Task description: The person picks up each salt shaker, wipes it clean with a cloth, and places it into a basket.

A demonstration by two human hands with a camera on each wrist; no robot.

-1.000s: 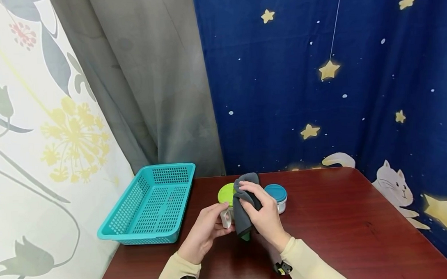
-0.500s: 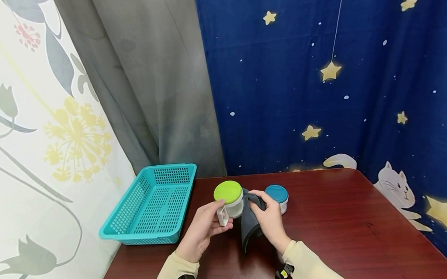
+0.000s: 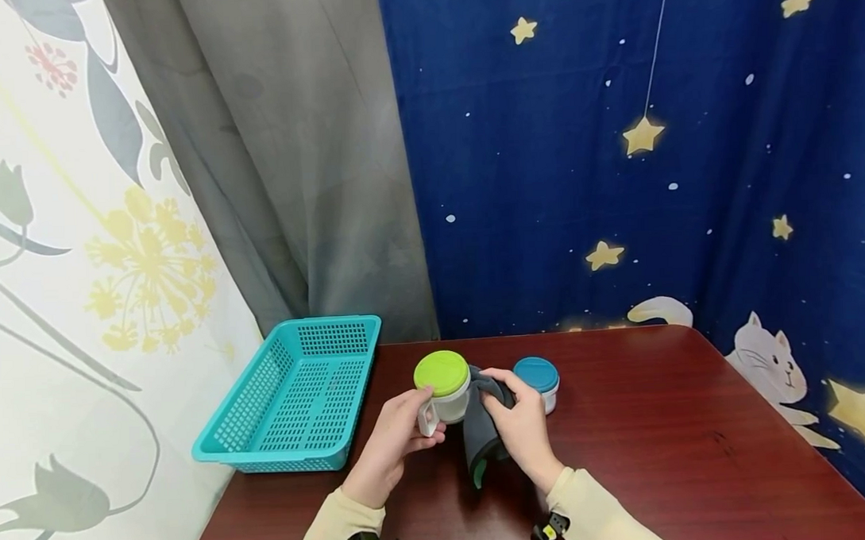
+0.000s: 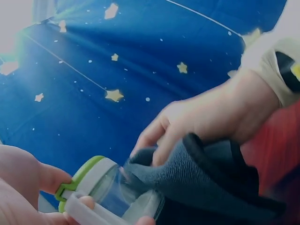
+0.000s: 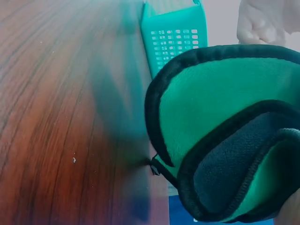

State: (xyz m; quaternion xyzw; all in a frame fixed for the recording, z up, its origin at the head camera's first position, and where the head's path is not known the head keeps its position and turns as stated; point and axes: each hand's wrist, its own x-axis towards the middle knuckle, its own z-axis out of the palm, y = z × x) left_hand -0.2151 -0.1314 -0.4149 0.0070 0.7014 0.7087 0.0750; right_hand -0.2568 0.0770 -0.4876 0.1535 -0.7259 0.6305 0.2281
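My left hand (image 3: 394, 437) grips the white handle of a clear jar (image 3: 451, 403) with a lime-green lid (image 3: 442, 373), held above the table. In the left wrist view the jar (image 4: 123, 192) is tilted, with fingers through its handle. My right hand (image 3: 521, 416) pinches a dark grey cloth (image 3: 483, 435) against the jar's right side; the rest of it hangs down. The right wrist view shows the cloth's green underside (image 5: 201, 103) and black edging. Just right of that hand stands a second jar with a blue lid (image 3: 536, 374).
A teal perforated basket (image 3: 311, 401) stands at the table's left side. The reddish-brown table (image 3: 646, 437) extends to the right. Behind it hang a grey curtain (image 3: 314, 171) and a blue star-patterned curtain (image 3: 528, 147).
The cloth has come off the lime-green lid to the jar's right side, its lower part now hanging. Over the last half second both hands have barely moved; the green underside shows again.
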